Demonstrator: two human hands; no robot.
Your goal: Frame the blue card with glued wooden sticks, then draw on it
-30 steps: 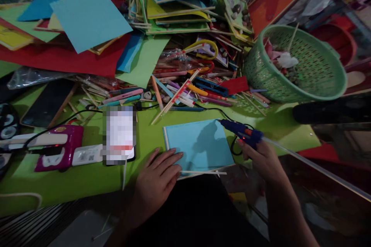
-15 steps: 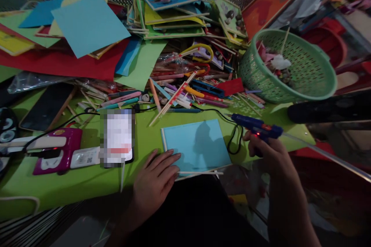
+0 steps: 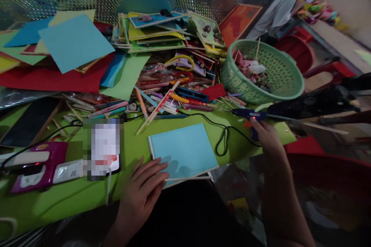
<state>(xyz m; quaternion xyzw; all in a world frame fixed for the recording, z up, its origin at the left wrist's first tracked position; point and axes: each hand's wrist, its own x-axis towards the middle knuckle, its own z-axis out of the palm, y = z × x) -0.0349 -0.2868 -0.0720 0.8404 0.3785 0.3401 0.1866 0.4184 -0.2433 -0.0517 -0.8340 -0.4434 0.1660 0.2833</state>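
Note:
A blue card (image 3: pixel 182 150) lies on the green tabletop, with a thin stick along its left edge. Another pale stick (image 3: pixel 191 178) runs along its near edge. My left hand (image 3: pixel 147 183) rests over the card's near-left corner, fingers stretched out and palm down; the stick's left end disappears by the fingertips. At the right, my right hand (image 3: pixel 268 135) is closed round the handle of a dark blue glue gun (image 3: pixel 246 113), whose small red light glows. A clear glue stick (image 3: pixel 281 118) juts from its back, and a black cord trails across the table.
Behind the card are scattered markers and sticks (image 3: pixel 162 100). Stacked framed cards (image 3: pixel 156 34) and coloured paper (image 3: pixel 77 42) lie farther back. A green basket (image 3: pixel 261 85) with stones stands at right. A phone (image 3: pixel 106 148) and magenta case (image 3: pixel 55 158) sit left.
The view has shifted, with more of the right side showing. My right hand still has the glue gun, now held lower and nearer the tabletop. My left hand remains on the card's corner.

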